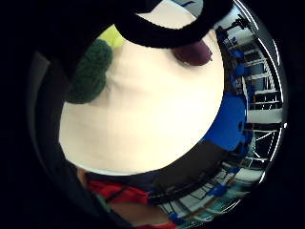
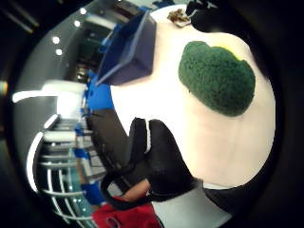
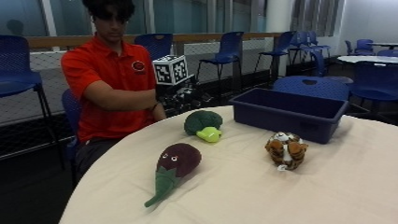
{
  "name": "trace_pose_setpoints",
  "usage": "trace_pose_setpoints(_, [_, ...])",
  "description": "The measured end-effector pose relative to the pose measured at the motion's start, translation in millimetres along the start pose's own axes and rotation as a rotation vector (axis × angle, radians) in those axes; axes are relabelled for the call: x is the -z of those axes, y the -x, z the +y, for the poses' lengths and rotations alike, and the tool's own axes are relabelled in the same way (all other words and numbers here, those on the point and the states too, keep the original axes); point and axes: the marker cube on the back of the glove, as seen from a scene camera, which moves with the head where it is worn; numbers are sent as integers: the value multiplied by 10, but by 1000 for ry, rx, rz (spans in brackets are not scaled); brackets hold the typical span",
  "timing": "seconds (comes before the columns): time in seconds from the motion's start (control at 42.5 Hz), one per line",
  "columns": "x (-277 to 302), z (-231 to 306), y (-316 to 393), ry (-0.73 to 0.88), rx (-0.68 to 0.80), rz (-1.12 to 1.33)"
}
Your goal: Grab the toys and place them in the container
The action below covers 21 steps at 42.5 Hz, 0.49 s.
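- The broccoli toy [image 3: 203, 124] lies on the worktop [image 3: 261, 186] near the edge by the person, its pale green stalk pointing toward the worktop's middle.
- The eggplant toy [image 3: 176, 163] lies nearer the camera, its green stem trailing toward the worktop's edge.
- The tiger toy [image 3: 286, 149] sits just in front of the bin [image 3: 289, 112], apart from it.
- The bin, dark blue and rectangular, stands on the far side of the worktop; no toy shows over its rim.
- The right hand [image 3: 180, 95] hangs above the worktop's edge behind the broccoli, touching nothing; of the hands only this one shows, and I cannot tell how its fingers are set.
- In the thumb side palm view the broccoli [image 2: 216, 76] lies close below the palm.
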Motion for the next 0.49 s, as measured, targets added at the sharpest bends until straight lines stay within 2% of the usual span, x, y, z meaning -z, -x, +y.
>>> trace_pose_setpoints(0.188, [-123, -72, 185, -24, 27, -20])
trace_pose_setpoints(0.494, [-401, -544, 256, 85, 1, 35])
